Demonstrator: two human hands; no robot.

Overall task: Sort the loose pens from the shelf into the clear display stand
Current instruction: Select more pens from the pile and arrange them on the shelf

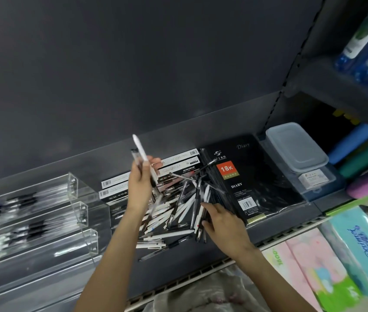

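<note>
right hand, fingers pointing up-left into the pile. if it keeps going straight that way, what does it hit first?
Probably the loose pens: the right hand already has fingertips at the pile's right edge. Beyond them lie the white pen boxes. Depth is unclear.

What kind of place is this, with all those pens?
Most likely a shop, in its stationery corner. Shrink-wrapped diaries with barcodes lie on a metal shelf, boxed pens sit behind the loose pens, and packs of tissues fill the shelf below.
</note>
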